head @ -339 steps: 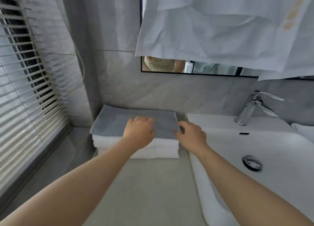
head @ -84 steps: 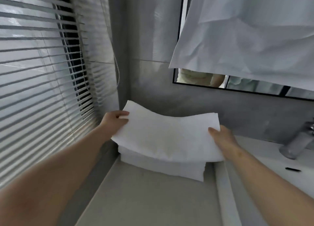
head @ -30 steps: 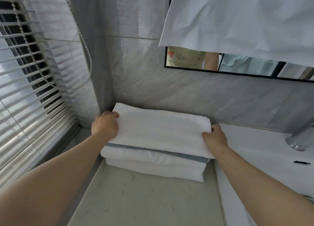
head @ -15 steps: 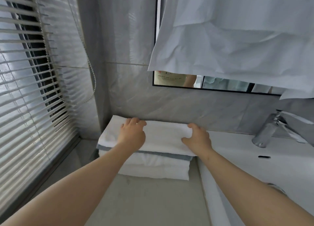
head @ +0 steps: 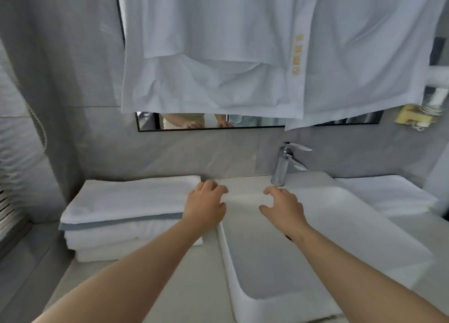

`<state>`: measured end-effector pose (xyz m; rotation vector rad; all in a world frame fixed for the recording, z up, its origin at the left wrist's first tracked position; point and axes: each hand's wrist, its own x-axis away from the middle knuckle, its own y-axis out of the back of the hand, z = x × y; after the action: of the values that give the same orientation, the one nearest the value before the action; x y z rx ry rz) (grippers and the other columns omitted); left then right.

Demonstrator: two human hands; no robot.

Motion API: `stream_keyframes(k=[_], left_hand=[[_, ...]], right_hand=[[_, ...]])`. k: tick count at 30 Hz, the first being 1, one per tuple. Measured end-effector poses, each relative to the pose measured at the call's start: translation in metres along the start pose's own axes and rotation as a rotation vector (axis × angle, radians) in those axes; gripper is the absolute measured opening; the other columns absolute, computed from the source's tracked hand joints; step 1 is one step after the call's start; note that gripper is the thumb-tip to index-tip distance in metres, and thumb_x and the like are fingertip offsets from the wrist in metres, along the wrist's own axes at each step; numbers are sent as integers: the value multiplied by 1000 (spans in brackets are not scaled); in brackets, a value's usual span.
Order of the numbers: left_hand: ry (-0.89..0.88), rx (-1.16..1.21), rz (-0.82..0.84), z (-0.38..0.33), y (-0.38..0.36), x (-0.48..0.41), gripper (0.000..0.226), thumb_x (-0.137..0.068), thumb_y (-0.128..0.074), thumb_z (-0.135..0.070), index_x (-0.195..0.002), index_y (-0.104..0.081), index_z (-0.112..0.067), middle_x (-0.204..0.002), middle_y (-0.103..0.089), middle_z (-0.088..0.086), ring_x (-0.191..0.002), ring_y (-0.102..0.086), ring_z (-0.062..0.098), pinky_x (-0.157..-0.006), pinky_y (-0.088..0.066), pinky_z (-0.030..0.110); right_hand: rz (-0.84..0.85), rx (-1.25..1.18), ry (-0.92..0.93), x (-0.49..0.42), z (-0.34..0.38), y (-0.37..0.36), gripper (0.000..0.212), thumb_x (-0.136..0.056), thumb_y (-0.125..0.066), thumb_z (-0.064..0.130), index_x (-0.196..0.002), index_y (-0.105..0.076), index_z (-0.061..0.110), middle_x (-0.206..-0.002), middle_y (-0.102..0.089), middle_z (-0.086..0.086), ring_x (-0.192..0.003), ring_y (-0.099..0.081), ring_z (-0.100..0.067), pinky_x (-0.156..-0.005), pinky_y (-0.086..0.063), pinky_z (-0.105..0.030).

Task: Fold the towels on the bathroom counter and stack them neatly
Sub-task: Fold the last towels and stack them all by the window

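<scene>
Empty now, our left hand (head: pixel 205 207) hovers loose-fingered at the right end of the folded towel stack (head: pixel 126 201) that it pressed a moment ago. Our right hand (head: pixel 283 208), also slack and empty, has moved off over the sink (head: pixel 267 269).

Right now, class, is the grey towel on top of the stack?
No, a white towel tops the stack, with the grey towel directly beneath it.
</scene>
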<state>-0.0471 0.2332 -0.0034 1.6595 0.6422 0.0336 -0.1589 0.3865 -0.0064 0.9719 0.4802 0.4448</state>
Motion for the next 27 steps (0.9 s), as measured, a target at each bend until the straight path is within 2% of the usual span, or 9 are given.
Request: stream_keyframes(k=[7,13,17,22,27], left_hand=[[-119,98,70,-150,-44,3,40,-94,-48,-29,-134,-45,-27,-138,-40,-1,-128,-35,22,-102,-33,33],[-156,154,129,-295,-89,7,40,-95,-46,-29,-135,-44,-26,-139,-40,0,-128,-35,23,-101,-35,33],[-216,164,168,-377,-111,1,41,-94,-45,-28,-135,-43,-26,-139,-40,0,-127,-36,23,-100,-36,33],[-280,175,193,-454,-138,-29,43,-94,-45,-27,-136,-43,-24,-137,-41,1,-128,-36,23,-102,-36,33],[-308,135,215,-505,-178,-70,42,-94,-45,-28,-135,-43,-24,-137,-42,1,-126,-38,23,-99,-37,33]], right_hand=[[-29,45,-82,46,-132,69,37,-91,-55,32,-127,-49,24,-133,-49,0,-115,-49,-21,-90,-38,-31],[-26,93,-161,83,-258,143,38,-90,-54,32,-126,-50,24,-135,-48,2,-123,-42,-22,-95,-35,-32],[-18,126,-237,99,-325,184,38,-90,-53,34,-126,-50,23,-133,-48,-1,-121,-43,-26,-95,-37,-34],[-54,94,-309,100,-397,219,34,-92,-51,33,-125,-50,25,-133,-46,0,-121,-40,-23,-96,-32,-32],[-51,81,-354,78,-460,235,34,-91,-53,33,-124,-51,24,-131,-48,0,-120,-43,-22,-95,-34,-31]])
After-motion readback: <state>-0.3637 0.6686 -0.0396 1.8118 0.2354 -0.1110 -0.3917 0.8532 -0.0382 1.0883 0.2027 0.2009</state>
